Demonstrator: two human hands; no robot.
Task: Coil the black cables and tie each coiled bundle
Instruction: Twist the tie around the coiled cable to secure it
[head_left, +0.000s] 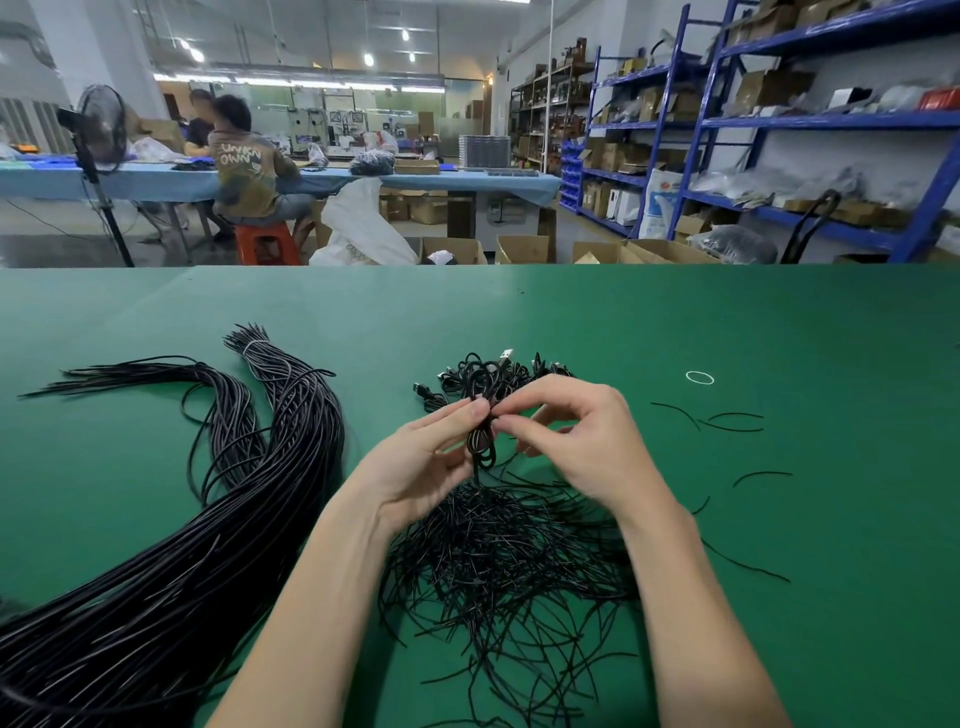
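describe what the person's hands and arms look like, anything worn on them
Both hands, left hand and right hand, are bare: no gloves, rings or watch visible. The forearms are uncovered right down to the frame's bottom edge, with no sleeves or wristbands showing. Fingernails look short and unpainted.

A green surface (675, 322) fills the foreground. Beyond it, blue metal shelving (691, 124) stacked with cardboard boxes lines the right wall. A long blue-covered table (441, 182) crosses the room, with a person on an orange stool (266, 244), a standing fan (101, 127) at left, and ceiling lights (369, 60) above.
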